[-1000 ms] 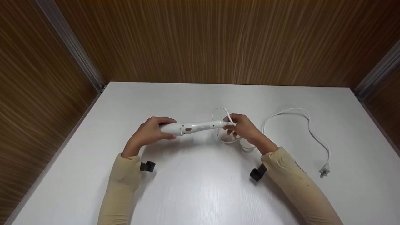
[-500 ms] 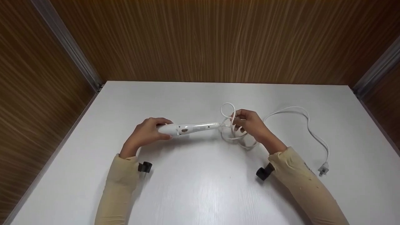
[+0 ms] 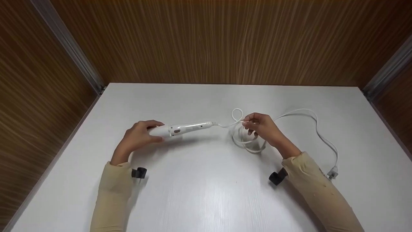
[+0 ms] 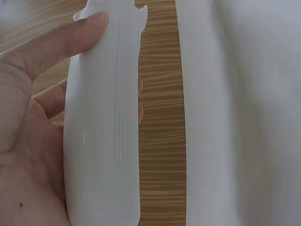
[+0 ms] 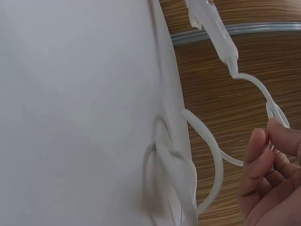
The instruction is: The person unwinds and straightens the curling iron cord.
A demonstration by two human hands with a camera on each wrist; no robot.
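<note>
Left hand [image 3: 139, 137] grips the thick end of the white curling wand [image 3: 182, 128], fingers and thumb curled round the barrel; the left wrist view shows the thumb laid along the white body [image 4: 101, 141] with fingertips wrapping from behind. The wand is held just above the table [image 3: 206, 193], lying roughly parallel to the far edge, left of the middle. Against the frame one second back, the wand and left hand have shifted toward the left edge, and the wand's cord end now sits well apart from the right hand, where before the two were touching.

Right hand [image 3: 262, 127] pinches the white cord [image 3: 297, 112] between thumb and fingertips [image 5: 277, 134], remaining fingers loosely curled. Short run of cord from the wand's tail to the pinch is now drawn out nearly straight; earlier it was slack and bunched at the wand. A small loop [image 3: 237, 113] stands above the pinch point, smaller than half a second ago. Coils [image 3: 248, 141] lie on the table beneath the right hand, right of the middle.

Rest of the cord arcs toward the right edge and ends at the plug [image 3: 332, 173], resting on the table near the right sleeve [image 3: 318, 193]; its position is unchanged.
</note>
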